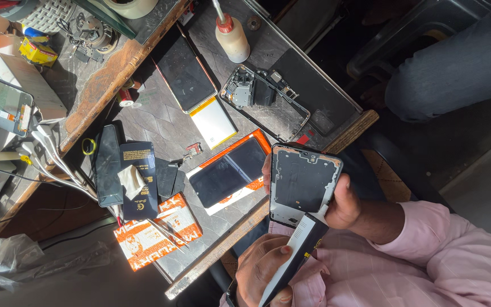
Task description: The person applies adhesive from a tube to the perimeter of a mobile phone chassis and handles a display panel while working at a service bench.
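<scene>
My right hand (345, 206) grips an opened phone frame (302, 181), dark inside with an orange-tinted rim, thumb on its right edge and fingertips showing at its left edge. My left hand (262, 272) holds a long, flat black and white tool (298, 253). The tool's upper tip meets the frame's lower edge. Both hands hover just off the front edge of the wooden workbench (223, 250), over my pink shirt.
On the bench lie a phone screen on an orange box (229, 170), a stripped phone chassis (265, 103), a yellowish battery (213, 121), a dark tablet (184, 71), a squeeze bottle (231, 38), black phones (108, 165), tweezers (169, 233) and orange packets (154, 233). Someone's leg (456, 68) is at the right.
</scene>
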